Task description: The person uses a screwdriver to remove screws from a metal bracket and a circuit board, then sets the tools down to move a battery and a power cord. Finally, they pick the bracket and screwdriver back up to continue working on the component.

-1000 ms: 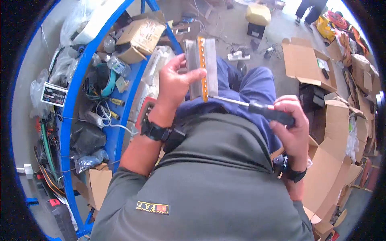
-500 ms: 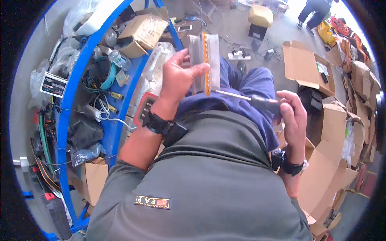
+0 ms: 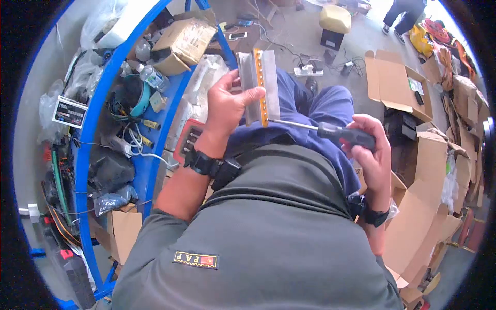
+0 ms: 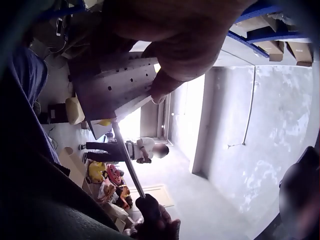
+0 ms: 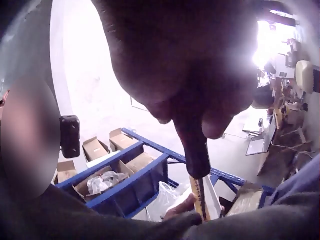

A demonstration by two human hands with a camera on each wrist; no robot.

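In the head view my left hand grips a grey metal channel-like piece, its thumb on the orange strip that runs along it. A row of small round dots lines the strip. My right hand holds a screwdriver by its dark handle. The thin shaft points left, its tip right at the strip's lower end. Small holes show in the metal piece in the left wrist view. From the right wrist, the screwdriver handle lies between fingers and thumb, dark against the light.
A blue rack with bottles, cables and a cardboard box stands at the left. Open cardboard boxes lie at the right. A power strip sits on the floor ahead, and another person stands farther off.
The right fingers loosened on the screwdriver handle half a second ago and are curled round it again now. The metal piece shifted up slightly, then back down; the tip stays at its lower end.
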